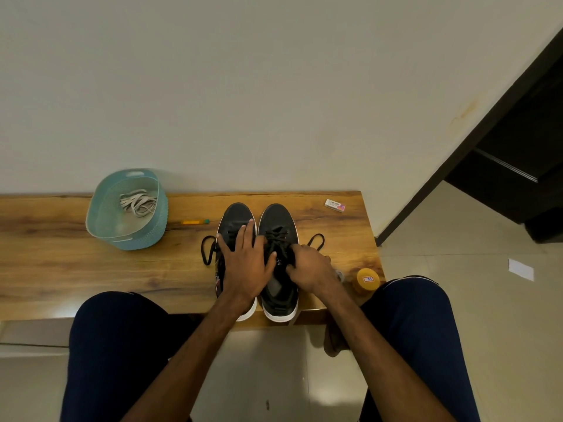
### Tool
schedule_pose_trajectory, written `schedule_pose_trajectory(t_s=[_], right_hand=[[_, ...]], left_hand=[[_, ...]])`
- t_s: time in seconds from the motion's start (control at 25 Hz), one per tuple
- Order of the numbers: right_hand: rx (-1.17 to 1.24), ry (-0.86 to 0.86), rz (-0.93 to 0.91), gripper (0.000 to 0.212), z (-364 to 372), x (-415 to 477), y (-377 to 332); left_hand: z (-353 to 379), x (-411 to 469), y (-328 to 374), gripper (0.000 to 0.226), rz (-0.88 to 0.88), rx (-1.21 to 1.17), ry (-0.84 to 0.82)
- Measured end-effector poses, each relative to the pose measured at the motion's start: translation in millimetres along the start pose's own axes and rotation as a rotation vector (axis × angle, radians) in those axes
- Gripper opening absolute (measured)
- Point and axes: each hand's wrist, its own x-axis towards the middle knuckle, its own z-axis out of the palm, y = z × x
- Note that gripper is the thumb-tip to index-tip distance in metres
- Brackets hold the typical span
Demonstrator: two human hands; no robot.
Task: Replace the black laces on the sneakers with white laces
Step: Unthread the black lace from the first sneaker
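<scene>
Left hand (pixel 246 263) spread flat on left sneaker (pixel 236 217); right hand (pixel 307 269) pinches black lace (pixel 278 239) (eraser (pixel 335 205) reads "camlin").

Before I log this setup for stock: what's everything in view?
bench: 1, wooden, along wall
basket: 1, teal, bench left
white laces: 1 bundle, white, in basket
pen: 1, orange, beside basket
sneakers: 2, black, bench middle
black laces: 2, black, on sneakers
eraser: 1, white, bench right
jar: 1, yellow-lidded, bench right edge
paper: 1, white, floor right
left hand: 1, flat on left sneaker
right hand: 1, pinching right sneaker's black laces
</scene>
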Motion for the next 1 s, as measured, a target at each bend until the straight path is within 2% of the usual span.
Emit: schedule_pose_trajectory(t_s=[0.16, 0.28, 0.44, 0.56, 0.68, 0.84, 0.92, 1.0], right_hand=[[0.088, -0.016, 0.022, 0.081, -0.2, 0.6, -0.1], [0.132, 0.001, 0.039, 0.091, -0.6, -0.1, -1.9], [0.124, 0.029, 0.05, 0.067, 0.2, -2.9, -1.3], [0.098, 0.034, 0.046, 0.058, 3.4, -4.4, -0.9], [0.094, 0.032, 0.069, 0.047, 3.4, -0.2, 0.5], [0.118, 0.013, 0.088, 0.031, 1.1, 2.2, 1.6], [0.133, 0.013, 0.097, 0.033, 1.5, 1.8, 2.2], [0.125, 0.013, 0.099, 0.036, 2.2, 1.2, 0.9]], left_hand=[[-0.1, 11.2, 1.4, 0.038, 0.098, -0.052, -0.079], [0.2, 14.8, 2.5, 0.037, 0.115, -0.063, -0.095], [0.1, 19.8, 4.5, 0.03, 0.08, -0.077, -0.086], [3.0, 21.3, 7.9, 0.017, 0.001, -0.182, -0.027], [5.0, 23.4, 10.1, 0.009, -0.095, -0.45, 0.001], [0.2, 33.9, 3.4, 0.007, -0.381, -0.746, -0.08], [-3.5, 35.7, -3.8, 0.002, -0.312, -0.787, -0.056], [-7.6, 36.1, -10.8, 0.01, -0.11, -0.703, -0.074]])
